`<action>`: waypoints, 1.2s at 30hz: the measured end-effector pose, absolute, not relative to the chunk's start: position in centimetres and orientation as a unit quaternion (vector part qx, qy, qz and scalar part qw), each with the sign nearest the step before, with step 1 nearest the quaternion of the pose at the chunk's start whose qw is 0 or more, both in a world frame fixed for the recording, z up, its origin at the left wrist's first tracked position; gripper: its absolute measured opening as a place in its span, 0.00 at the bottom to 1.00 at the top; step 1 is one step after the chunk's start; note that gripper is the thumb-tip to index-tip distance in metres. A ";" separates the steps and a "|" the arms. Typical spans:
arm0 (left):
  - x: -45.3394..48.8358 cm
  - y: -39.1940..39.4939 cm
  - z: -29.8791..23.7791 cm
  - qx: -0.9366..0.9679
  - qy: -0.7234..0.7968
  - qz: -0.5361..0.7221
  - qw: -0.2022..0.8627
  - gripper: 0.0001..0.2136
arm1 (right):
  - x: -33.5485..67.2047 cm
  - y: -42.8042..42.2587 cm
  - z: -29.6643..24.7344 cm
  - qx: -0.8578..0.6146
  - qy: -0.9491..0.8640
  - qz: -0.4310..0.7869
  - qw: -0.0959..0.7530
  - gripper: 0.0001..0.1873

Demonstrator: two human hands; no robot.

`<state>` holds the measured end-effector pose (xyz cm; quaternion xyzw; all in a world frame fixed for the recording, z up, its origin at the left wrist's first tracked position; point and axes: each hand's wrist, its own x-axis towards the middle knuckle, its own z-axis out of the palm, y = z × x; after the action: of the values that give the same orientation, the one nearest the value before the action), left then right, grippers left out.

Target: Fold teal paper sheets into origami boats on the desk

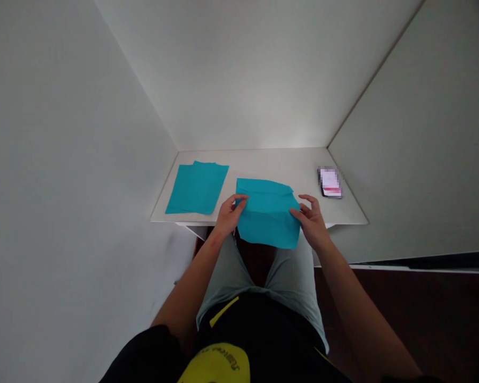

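a pale wall [83, 175] rises along the left, meeting the left end of a white table [263, 161]. on the left part of that tabletop lies a small stack of blue sheets [197, 187], lying flat and not quite squared: the corner of one sticks out past the far edge of the others. the number of sheets in it cannot be told.

to the right of the stack, and close to it, is the person's left hand [229, 214], its forearm coming up from the lower left, out of a black sleeve [147, 354]. the left hand grasps the left edge of a creased blue sheet [268, 218], pinching it between thumb and forefinger.

this sheet is in the middle, in front of the person, held between both hands. a crease runs across it near the far edge and another, fainter, across its middle. its far part is over the tabletop, and its near part reaches past the table's front edge, above the pale trousers [299, 276]. whether it touches the tabletop cannot be told.

at the sheet's right edge the person's right hand [312, 221] grasps it, the thumb laid on the upper face and the forefinger bent and raised clear of the paper; the other fingers are partly hidden.

farther right, near the table's right end, lies a phone [330, 182], its lit screen blurred. beyond it stands a pale panel [423, 159], with dark floor [403, 314] below.
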<state>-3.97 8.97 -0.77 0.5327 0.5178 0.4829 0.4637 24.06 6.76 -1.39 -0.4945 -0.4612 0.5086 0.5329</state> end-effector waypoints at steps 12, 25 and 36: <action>-5.5 8.4 0.9 0.574 0.485 0.437 0.494 0.19 | 25.7 6.4 1.3 -0.432 -0.591 0.534 0.422 0.23; -7.0 11.3 0.7 0.628 0.446 0.378 0.514 0.41 | 25.6 11.6 0.7 -0.444 -0.616 0.525 0.385 0.47; -1.5 15.6 -5.9 0.762 0.529 0.309 0.209 0.32 | 24.7 24.0 -3.4 -0.469 -0.745 0.377 0.288 0.49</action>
<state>-1.46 15.61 -5.93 0.7618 0.5295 0.3092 0.2091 24.71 24.04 -3.41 -0.4694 -0.7448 0.3766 0.2883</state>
